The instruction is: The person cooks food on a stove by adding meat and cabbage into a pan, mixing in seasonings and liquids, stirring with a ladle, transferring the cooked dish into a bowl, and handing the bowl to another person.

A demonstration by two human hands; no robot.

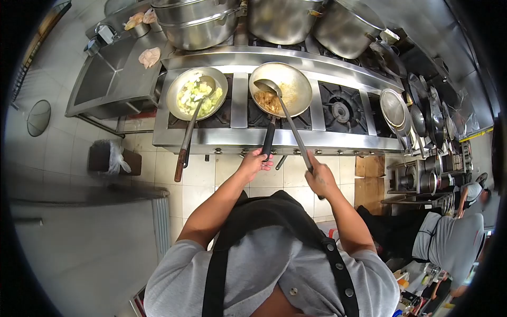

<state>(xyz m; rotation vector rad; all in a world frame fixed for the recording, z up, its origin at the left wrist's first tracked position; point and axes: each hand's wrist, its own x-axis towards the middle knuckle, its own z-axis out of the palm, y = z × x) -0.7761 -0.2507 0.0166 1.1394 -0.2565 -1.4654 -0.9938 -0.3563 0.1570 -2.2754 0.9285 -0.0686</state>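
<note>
A: ok who's got what rn?

B: L hand (pixel 256 162) is curled round the end of the handle (pixel 269 140), looks pretty loose tbh. R hand (pixel 321 179) is wrapped round the ladle (pixel 293 124) near its end.

A: and the pan (pixel 293 78)?

B: on the stove (pixel 222 138), straight ahead. Ladle's bowl is down in it, right by the brown food (pixel 269 104), which is bunched at the near side. Can't tell if the bowl's got any in it.

A: so which step is this?

B: stirring or scooping imo, hard to say from one shot. Either way, next move calls for a firm L grip so the pan doesn't slide, + the ladle kept low under the food.

A: anything else abt?

B: yep, 2nd pan (pixel 172 103) to the left w/ pale green veg (pixel 193 100) and its own ladle, burner (pixel 340 112) on the right, big pots (pixel 280 24) along the back.
</note>
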